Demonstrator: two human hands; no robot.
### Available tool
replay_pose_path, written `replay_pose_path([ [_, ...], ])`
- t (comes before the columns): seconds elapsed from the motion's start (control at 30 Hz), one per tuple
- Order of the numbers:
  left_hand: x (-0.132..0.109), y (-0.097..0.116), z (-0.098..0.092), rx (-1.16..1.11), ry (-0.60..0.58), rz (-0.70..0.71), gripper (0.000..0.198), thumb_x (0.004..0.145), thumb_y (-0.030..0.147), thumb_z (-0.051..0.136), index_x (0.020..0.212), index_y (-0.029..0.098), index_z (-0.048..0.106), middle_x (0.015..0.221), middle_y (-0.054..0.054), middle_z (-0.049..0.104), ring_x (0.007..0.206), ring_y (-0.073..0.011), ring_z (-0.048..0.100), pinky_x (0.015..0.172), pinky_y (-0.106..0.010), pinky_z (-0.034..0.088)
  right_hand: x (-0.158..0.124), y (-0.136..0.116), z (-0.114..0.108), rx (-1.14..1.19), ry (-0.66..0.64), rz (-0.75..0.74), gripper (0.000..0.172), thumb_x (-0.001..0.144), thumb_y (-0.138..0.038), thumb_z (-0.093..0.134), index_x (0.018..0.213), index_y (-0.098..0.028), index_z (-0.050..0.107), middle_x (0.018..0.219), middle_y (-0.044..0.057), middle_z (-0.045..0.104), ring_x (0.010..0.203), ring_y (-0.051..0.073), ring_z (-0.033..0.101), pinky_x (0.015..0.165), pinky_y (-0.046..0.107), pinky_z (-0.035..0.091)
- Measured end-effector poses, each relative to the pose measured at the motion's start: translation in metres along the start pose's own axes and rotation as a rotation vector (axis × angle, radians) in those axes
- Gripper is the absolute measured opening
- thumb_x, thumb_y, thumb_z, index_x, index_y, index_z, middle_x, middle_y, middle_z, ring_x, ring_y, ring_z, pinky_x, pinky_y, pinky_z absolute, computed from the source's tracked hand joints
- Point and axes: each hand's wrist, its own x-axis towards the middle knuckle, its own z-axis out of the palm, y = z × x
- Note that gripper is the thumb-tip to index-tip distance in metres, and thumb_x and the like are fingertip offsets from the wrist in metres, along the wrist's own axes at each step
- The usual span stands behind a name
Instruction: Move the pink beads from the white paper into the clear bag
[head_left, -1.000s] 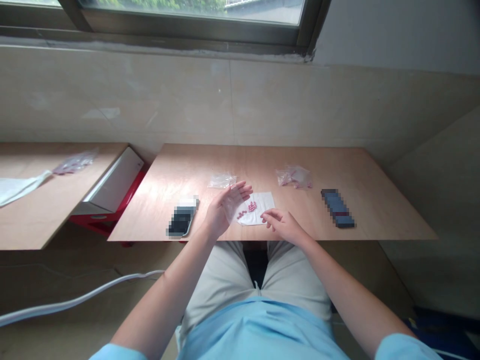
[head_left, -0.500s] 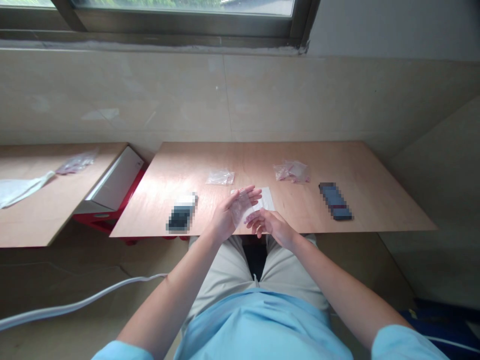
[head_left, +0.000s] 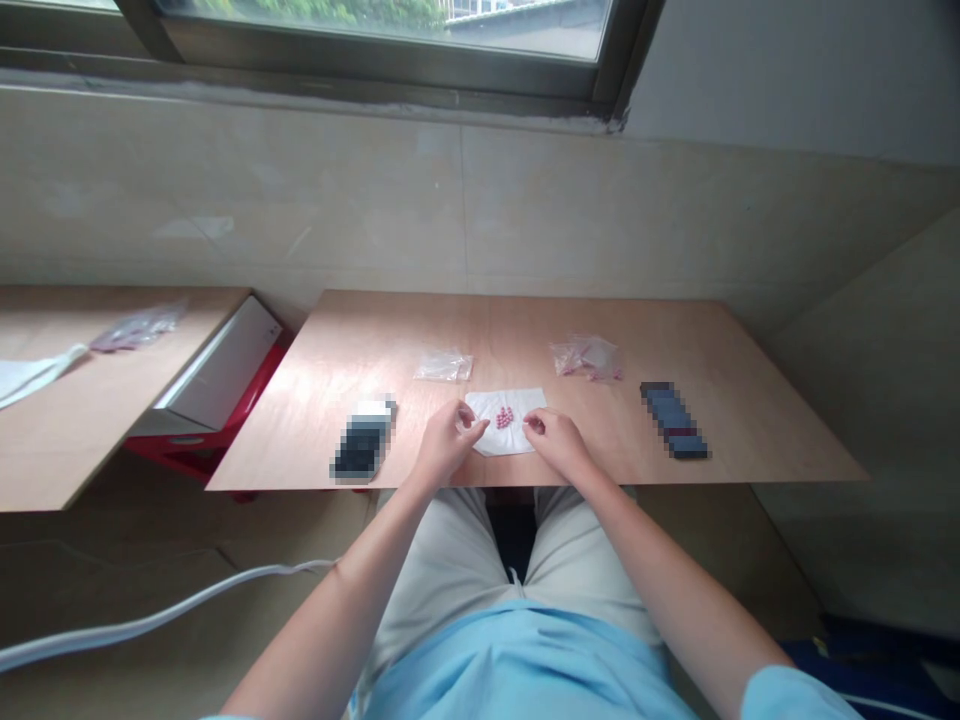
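A small heap of pink beads point(head_left: 504, 416) lies on a white paper sheet point(head_left: 517, 440) near the front edge of the wooden table point(head_left: 750, 420). My left hand point(head_left: 448, 440) sits at the sheet's left edge with its fingers curled in a pinch, holding what looks like a small clear bag point(head_left: 471, 424). At the sheet's right edge my right hand point(head_left: 556, 438) has thumb and forefinger pinched together just right of the beads. What they grip is too small to make out.
A clear plastic bag point(head_left: 444, 366) lies behind the sheet, and a bag with pink contents point(head_left: 589, 356) lies further right. A blurred phone point(head_left: 364, 450) is at front left, a dark flat object point(head_left: 673, 418) at right. A second table point(head_left: 90, 420), a white-and-red box point(head_left: 217, 380) and a white hose point(head_left: 150, 620) are to the left.
Both hands came down from in front of the sheet to the table. The left hand closed from spread fingers into a pinch, and the beads show again between the hands.
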Motion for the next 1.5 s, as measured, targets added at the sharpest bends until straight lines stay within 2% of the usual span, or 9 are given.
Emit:
replay_pose_path([
  [0.2,-0.002,-0.03,0.015,0.086,0.012,0.048,0.017,0.085,0.031,0.067,0.086,0.022,0.053,0.082,-0.001,0.061,0.076,-0.0187,0.058,0.072,-0.031,0.044,0.017,-0.016,0.018,-0.263,0.014,0.003,0.008,0.087,-0.024,0.066,0.093,-0.02,0.07,0.099,0.01,0.069,0.092,0.023,0.062,0.079,0.03,0.045],
  [0.43,-0.002,-0.036,0.02,0.087,0.002,0.077,0.013,0.085,0.026,0.064,0.088,0.022,0.052,0.085,-0.001,0.059,0.079,-0.0185,0.057,0.074,-0.031,0.045,0.025,-0.023,0.023,-0.295,-0.012,0.03,0.007,0.089,-0.024,0.066,0.091,-0.02,0.071,0.098,0.01,0.07,0.09,0.023,0.064,0.077,0.029,0.044],
  [0.6,-0.002,-0.034,0.019,0.118,-0.017,0.074,0.012,0.085,0.026,0.063,0.088,0.022,0.052,0.084,-0.001,0.06,0.078,-0.0197,0.057,0.073,-0.032,0.045,0.028,-0.02,0.017,-0.129,0.008,0.081,0.007,0.087,-0.024,0.066,0.083,-0.02,0.071,0.091,0.007,0.073,0.083,0.021,0.066,0.075,0.028,0.046],
  [0.8,-0.003,-0.033,0.018,0.12,-0.01,0.091,0.011,0.085,0.025,0.063,0.087,0.023,0.053,0.084,-0.002,0.061,0.079,-0.0202,0.058,0.073,-0.032,0.045,0.027,-0.037,0.004,0.391,0.281,0.162,0.031,0.095,-0.04,0.05,0.087,-0.017,0.07,0.082,0.007,0.074,0.075,0.021,0.068,0.069,0.028,0.05],
  [0.93,-0.004,-0.032,0.016,0.096,-0.006,0.091,0.011,0.085,0.026,0.063,0.089,0.022,0.054,0.084,-0.001,0.061,0.078,-0.0193,0.058,0.073,-0.031,0.045,0.019,-0.061,0.001,0.361,0.064,-0.026,0.023,0.09,-0.039,0.061,0.093,-0.02,0.074,0.088,0.005,0.075,0.076,0.019,0.067,0.073,0.028,0.051],
  [1.0,-0.005,-0.031,0.015,0.075,-0.008,0.09,0.01,0.085,0.027,0.063,0.089,0.022,0.055,0.084,-0.001,0.061,0.078,-0.0191,0.058,0.073,-0.031,0.045,0.014,-0.065,-0.007,0.312,0.029,-0.052,0.021,0.091,-0.036,0.061,0.096,-0.022,0.075,0.092,0.004,0.076,0.078,0.019,0.067,0.075,0.029,0.051],
  [1.17,-0.007,-0.017,0.008,-0.054,0.005,0.057,0.013,0.091,0.032,0.058,0.096,0.02,0.061,0.092,-0.005,0.066,0.087,-0.021,0.061,0.082,-0.035,0.048,-0.009,-0.04,-0.034,0.254,-0.024,-0.039,0.022,0.092,-0.036,0.059,0.097,-0.022,0.075,0.095,0.005,0.076,0.081,0.02,0.068,0.076,0.031,0.051],
  [1.3,-0.012,0.009,0.004,-0.313,-0.104,0.0,0.029,0.099,0.04,0.05,0.114,0.022,0.066,0.118,-0.009,0.068,0.113,-0.0262,0.062,0.102,-0.042,0.045,-0.031,-0.012,-0.041,0.312,-0.084,0.017,0.023,0.091,-0.038,0.061,0.096,-0.02,0.076,0.093,0.006,0.076,0.081,0.022,0.068,0.073,0.032,0.051],
  [1.5,-0.025,0.055,0.014,-0.756,-0.375,-0.113,0.052,0.104,0.051,0.038,0.15,0.03,0.047,0.161,-0.006,0.04,0.149,-0.029,0.034,0.122,-0.05,0.028,-0.038,-0.015,-0.045,0.583,-0.12,0.082,0.033,0.09,-0.047,0.064,0.1,-0.018,0.075,0.103,0.01,0.075,0.097,0.025,0.068,0.085,0.035,0.051],
])
